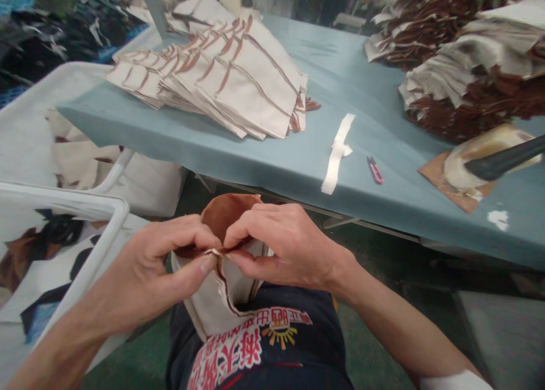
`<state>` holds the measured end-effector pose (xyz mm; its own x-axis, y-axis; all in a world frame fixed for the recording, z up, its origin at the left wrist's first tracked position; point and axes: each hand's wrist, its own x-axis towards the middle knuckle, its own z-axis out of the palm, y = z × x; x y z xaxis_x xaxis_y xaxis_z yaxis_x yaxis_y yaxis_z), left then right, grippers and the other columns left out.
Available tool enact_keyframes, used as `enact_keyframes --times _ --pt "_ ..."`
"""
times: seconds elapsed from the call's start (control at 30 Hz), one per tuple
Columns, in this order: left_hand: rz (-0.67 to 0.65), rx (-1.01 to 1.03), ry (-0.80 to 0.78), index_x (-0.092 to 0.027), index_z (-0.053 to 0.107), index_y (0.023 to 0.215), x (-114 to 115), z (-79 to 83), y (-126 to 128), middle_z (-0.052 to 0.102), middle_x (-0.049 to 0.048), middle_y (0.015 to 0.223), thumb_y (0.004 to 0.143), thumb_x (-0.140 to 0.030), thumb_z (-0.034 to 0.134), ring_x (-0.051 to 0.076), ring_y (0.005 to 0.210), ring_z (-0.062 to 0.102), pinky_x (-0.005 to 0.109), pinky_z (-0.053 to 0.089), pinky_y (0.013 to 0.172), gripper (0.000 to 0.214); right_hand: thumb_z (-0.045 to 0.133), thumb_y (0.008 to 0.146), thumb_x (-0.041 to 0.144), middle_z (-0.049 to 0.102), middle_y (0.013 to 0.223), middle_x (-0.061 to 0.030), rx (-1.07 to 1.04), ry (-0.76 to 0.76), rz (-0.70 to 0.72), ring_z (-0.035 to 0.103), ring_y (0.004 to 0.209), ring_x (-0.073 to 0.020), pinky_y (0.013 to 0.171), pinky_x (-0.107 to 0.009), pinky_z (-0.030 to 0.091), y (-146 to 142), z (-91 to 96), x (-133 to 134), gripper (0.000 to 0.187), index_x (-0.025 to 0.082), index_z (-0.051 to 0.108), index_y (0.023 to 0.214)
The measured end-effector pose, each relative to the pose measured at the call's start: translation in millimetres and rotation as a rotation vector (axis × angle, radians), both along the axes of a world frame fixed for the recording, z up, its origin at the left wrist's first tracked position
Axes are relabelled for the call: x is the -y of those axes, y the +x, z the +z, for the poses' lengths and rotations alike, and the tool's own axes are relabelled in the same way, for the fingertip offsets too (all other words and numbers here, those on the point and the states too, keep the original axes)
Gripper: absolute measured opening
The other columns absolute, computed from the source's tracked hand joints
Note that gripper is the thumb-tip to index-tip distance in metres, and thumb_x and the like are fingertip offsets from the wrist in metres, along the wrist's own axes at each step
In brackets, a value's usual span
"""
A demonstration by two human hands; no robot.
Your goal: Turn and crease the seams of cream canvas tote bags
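Observation:
A sewn piece of white fabric with a brown inner side (200, 302) rests against my lap, its opening facing up. My left hand (170, 265) pinches the top edge beside a seam, thumb in front and fingers behind. Right beside it, my right hand (281, 242) pinches the same edge on the other side of that seam. The brown inner face curves up behind both hands. A raised seam runs down the front from between my thumbs. The fingertips of both hands nearly meet at the edge.
A blue-grey table (272, 157) stands ahead. On it lie a fanned stack of white pieces (255, 78), a white strip (338, 157), pink thread snips (375, 170), a glue-coated pot with a black handle (460, 163) and brown-white piles (460, 83). White bins (119, 208) stand at left.

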<state>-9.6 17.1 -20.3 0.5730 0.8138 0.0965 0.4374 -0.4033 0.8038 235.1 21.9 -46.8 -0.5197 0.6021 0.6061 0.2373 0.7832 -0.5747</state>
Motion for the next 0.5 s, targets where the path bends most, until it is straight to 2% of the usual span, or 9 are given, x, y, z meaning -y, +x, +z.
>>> enact_keyframes --times 0.13,0.23,0.5 --pt "0.007 0.012 0.012 -0.022 0.077 0.083 0 -2.2 -6 0.072 -0.0047 0.076 0.101 -0.015 0.062 0.012 0.07 0.066 0.023 0.049 0.068 0.024 0.054 0.112 0.016 0.085 0.093 -0.0046 0.065 0.111 -0.033 0.081 0.088 -0.0158 0.083 -0.027 0.061 -4 -2.8 3 0.025 0.018 0.073 0.096" --pt "-0.022 0.037 -0.031 -0.024 0.079 0.089 0 -2.2 -10 0.075 -0.0051 0.082 0.103 -0.015 0.063 0.012 0.076 0.069 0.022 0.051 0.073 0.022 0.053 0.118 0.022 0.087 0.096 -0.0053 0.085 0.129 -0.047 0.082 0.09 -0.0158 0.088 -0.027 0.063 -5 -3.6 6 0.029 0.017 0.074 0.098" --pt "-0.078 0.073 -0.139 -0.025 0.083 0.091 2 -0.5 -12 0.076 -0.0014 0.083 0.104 -0.018 0.067 0.015 0.081 0.07 0.024 0.054 0.078 0.021 0.055 0.12 0.025 0.087 0.095 -0.0055 0.092 0.11 -0.045 0.082 0.089 -0.0164 0.088 -0.028 0.064 -4 -2.2 17 0.027 0.017 0.075 0.102"
